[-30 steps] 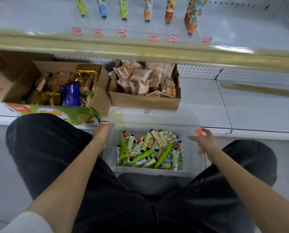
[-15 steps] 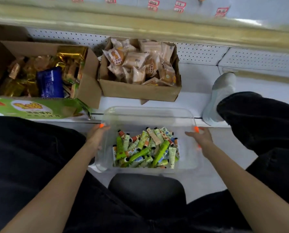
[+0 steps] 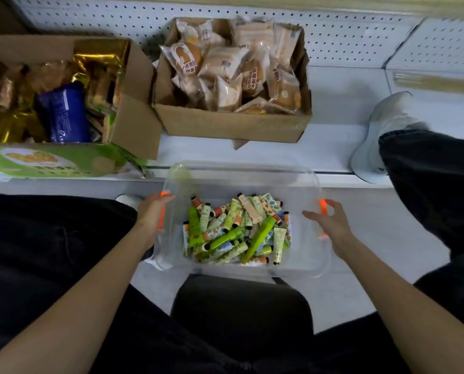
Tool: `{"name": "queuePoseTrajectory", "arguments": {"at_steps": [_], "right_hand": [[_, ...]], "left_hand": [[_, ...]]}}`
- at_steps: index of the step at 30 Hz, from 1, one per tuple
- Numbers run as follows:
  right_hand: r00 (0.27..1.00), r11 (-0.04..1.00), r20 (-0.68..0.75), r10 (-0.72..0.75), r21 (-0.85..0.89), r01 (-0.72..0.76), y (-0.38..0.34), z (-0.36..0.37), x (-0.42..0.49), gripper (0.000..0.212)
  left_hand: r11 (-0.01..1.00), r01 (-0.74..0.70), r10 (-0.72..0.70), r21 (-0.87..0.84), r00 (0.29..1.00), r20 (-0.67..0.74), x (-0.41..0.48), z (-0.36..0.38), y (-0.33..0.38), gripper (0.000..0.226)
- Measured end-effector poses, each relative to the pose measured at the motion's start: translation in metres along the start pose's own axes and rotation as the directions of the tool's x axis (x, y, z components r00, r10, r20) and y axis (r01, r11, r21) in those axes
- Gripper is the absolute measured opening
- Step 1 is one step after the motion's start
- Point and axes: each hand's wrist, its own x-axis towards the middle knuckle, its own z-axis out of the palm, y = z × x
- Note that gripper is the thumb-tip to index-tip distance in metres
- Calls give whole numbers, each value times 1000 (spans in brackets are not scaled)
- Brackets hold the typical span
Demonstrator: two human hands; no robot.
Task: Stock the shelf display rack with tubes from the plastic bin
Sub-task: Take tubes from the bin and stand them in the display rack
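Lying in a loose heap, the tubes (image 3: 236, 230), mostly green, cream and patterned with dark caps, cover the bottom of the clear plastic bin (image 3: 241, 171). The bin sits low in front of the person, between the dark-trousered knees and just beyond a black seat (image 3: 241, 300), with its far rim close to the front edge of the shelf display rack (image 3: 339, 103).

The left hand (image 3: 154, 214) holds the bin's left side, its thumb hooked over the rim and its palm covering most of the left orange handle (image 3: 160, 220). The right hand (image 3: 330, 225) is at the right orange handle (image 3: 323, 206), thumb stretched toward the bin and fingers loosely bent around the handle; I cannot tell whether they actually close on it.

On the rack's bottom shelf, against the perforated back panel, stand two open cardboard boxes: the nearer-centre box (image 3: 233, 125) holds wrapped pastries, and the left box (image 3: 136, 122) holds gold and blue snack packs. A pale shoe (image 3: 379, 136) rests on the shelf at the right.
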Motion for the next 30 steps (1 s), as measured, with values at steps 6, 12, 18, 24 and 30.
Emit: {"name": "queuePoseTrajectory", "arguments": {"at_steps": [6,12,18,24,30], "right_hand": [[1000,999,8,-10,40,9,10,2,1,72],[1000,998,16,-2,70,1,12,6,5,73],[998,1000,57,29,-1,-29,20,8,10,76],[999,1000,-16,27,5,-27,30,17,10,76],[798,776,-164,-579,-412,479,24,42,-8,61]], "left_hand": [[964,81,-87,-253,996,-11,0,-3,-10,54],[973,75,-85,-220,996,-34,6,-1,-21,49],[995,-10,12,-96,1000,24,7,5,-26,50],[993,-37,41,-112,999,33,11,4,-42,39],[995,-60,64,-82,996,58,24,-6,-50,35]]}}
